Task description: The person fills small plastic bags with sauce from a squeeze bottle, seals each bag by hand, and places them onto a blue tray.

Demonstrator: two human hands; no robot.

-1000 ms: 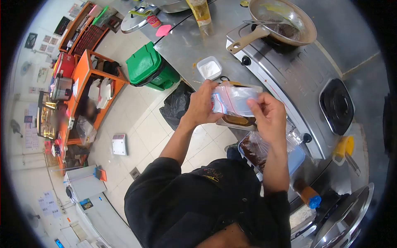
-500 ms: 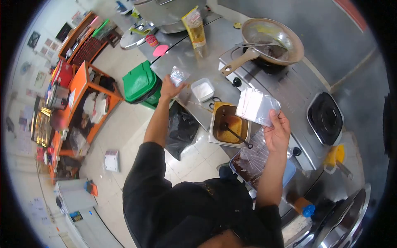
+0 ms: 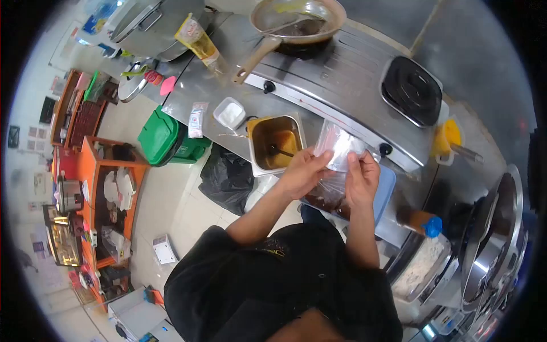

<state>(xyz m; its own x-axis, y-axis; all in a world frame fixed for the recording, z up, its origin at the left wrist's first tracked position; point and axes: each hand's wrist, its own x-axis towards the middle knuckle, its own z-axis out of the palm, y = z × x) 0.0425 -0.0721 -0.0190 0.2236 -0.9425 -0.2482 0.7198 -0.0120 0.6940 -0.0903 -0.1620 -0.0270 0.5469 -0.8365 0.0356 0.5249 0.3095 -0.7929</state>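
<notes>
A clear plastic bag [image 3: 343, 149], or a thin stack of them, is held up in front of me. My left hand [image 3: 305, 172] pinches its left edge, thumb on top. At the lower right edge, my right hand [image 3: 363, 178] grips it between thumb and fingers. Just left of the hands stands a steel container [image 3: 255, 162] of brown sauce, with a dark-handled ladle [image 3: 278, 150] inside. Below the bag, partly hidden by my hands, is a blue tub [image 3: 386, 194] with dark contents and plastic film. A small printed plastic packet [image 3: 197, 119] lies on the counter's left edge.
A white plastic tub [image 3: 229, 113] sits behind the steel container. Beyond it are a stove [image 3: 342, 80], a frying pan [image 3: 299, 25] with its handle toward me, and an oil pouch [image 3: 199, 45]. A bottle with a blue cap [image 3: 433, 227] lies right; a green bin [image 3: 159, 137] stands left.
My left hand has left the small packet on the counter and come right to the clear bag. My right hand has drawn the bag lower and closer. The view has shifted right.
</notes>
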